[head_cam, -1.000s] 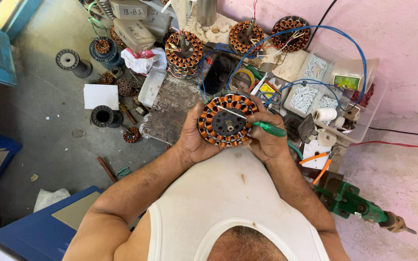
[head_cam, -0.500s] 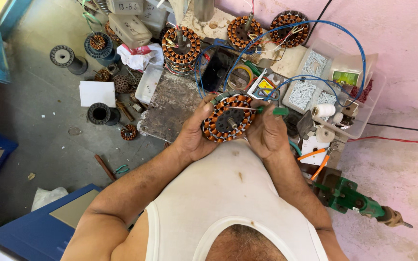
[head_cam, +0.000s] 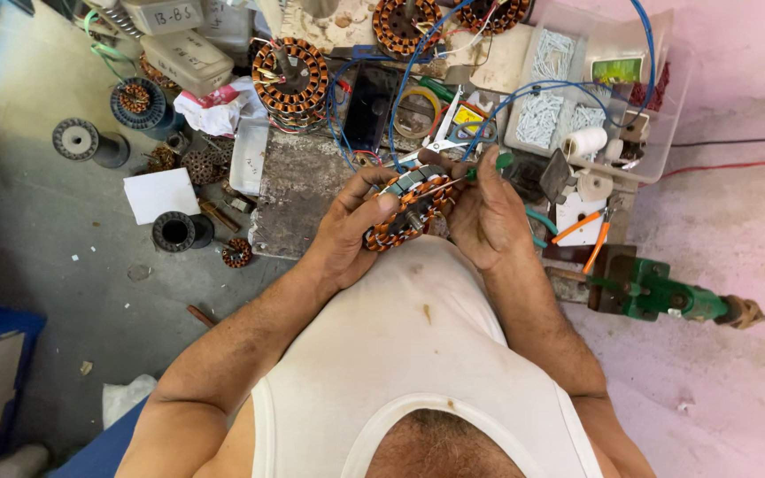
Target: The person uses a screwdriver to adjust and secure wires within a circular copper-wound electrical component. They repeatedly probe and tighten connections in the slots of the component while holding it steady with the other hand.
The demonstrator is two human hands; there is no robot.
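My left hand point(head_cam: 347, 226) grips a round copper-wound motor stator point(head_cam: 409, 212), tilted on edge against my chest. My right hand point(head_cam: 487, 217) holds the stator's other side and pinches a green-handled screwdriver point(head_cam: 480, 170) whose metal shaft lies across the stator's top. A worn grey metal block point(head_cam: 298, 190) lies on the floor just beyond my left hand.
More wound stators point(head_cam: 291, 78) stand beyond, among blue wires point(head_cam: 418, 53) and grey boxes point(head_cam: 189, 57). A clear tray point(head_cam: 591, 97) with white sleeves and tape rolls sits right. A green hand drill point(head_cam: 666, 296) lies at right. Black spools point(head_cam: 177, 232) and white paper point(head_cam: 161, 195) lie left.
The stator has been turned from lying flat, face up, to standing on edge and drawn closer to my chest. My right hand with the screwdriver has shifted up over its top.
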